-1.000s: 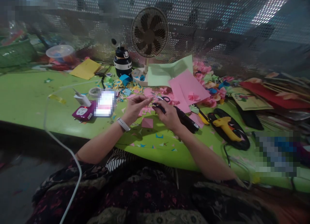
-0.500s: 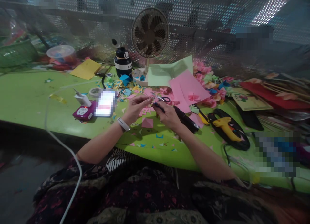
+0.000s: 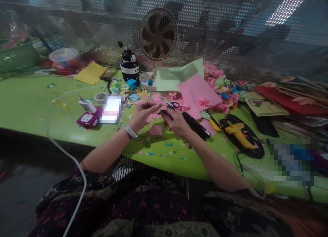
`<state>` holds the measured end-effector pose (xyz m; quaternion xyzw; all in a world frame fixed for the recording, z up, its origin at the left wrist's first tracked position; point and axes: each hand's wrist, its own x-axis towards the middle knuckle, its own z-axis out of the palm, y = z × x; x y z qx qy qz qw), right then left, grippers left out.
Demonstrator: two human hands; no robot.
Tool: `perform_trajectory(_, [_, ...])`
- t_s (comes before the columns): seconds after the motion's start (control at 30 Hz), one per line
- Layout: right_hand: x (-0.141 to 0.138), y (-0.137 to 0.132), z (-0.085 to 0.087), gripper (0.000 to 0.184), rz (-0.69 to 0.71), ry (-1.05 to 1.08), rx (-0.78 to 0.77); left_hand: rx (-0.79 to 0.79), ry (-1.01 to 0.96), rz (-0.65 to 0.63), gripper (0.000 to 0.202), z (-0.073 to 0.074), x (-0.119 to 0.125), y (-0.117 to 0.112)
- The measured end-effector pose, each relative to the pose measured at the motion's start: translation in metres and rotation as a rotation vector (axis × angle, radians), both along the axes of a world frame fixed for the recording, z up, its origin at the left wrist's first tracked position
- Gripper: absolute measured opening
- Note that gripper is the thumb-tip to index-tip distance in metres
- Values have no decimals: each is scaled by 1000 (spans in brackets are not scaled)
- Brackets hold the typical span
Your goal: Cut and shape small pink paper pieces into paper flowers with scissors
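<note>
My left hand (image 3: 144, 114), with a pale watch band (image 3: 130, 131) at the wrist, is closed in a pinch over the paper scraps. What its fingertips hold is too small to make out. Facing it, my right hand (image 3: 176, 121) is also pinched, with something small and dark at its fingertips that I cannot identify. The fingertips of both hands nearly meet. Just behind the right hand is a pair of scissors (image 3: 175, 105) with a dark handle loop. A pink paper square (image 3: 155, 129) lies on the green table (image 3: 138, 144) below the hands.
Pink sheets (image 3: 200, 93) and a pale green sheet (image 3: 174, 78) lie behind, near a fan (image 3: 158, 35) and a dark bottle (image 3: 130, 67). A black cylindrical object (image 3: 196, 126) and yellow glue gun (image 3: 241, 134) are rightward; a phone (image 3: 110, 108) and purple box (image 3: 88, 119) leftward.
The fingertips of my hands have shifted very slightly. Both hands stay pinched close together in the same place, and the things around them have not moved.
</note>
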<state>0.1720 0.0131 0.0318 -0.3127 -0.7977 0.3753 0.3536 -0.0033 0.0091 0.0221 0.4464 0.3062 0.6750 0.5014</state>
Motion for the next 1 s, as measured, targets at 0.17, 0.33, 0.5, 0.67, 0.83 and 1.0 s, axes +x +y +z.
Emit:
perform_trajectory(0.17, [0,-1,3,40,15,-2,-6,-7,-9,-25,27,-2,-1,2])
perform_trajectory(0.33, [0,-2,2,40,12,-13,-4,21,8,-9,26,-6,-2,3])
perform_trajectory(0.5, [1,2,0,32,-2,-80,27,-38,-89,60,30,-3,-7,11])
perform_trajectory(0.67, [9,4,11,23,-64,-118,59,-102,-255,143,29,7,-20,20])
perform_trajectory(0.83, [18,4,24,25,-219,222,-142,-110,-151,14,32,10,-18,14])
perform_trajectory(1.0, [11,-3,27,42,-75,333,-440,-82,-29,-200,39,4,-10,7])
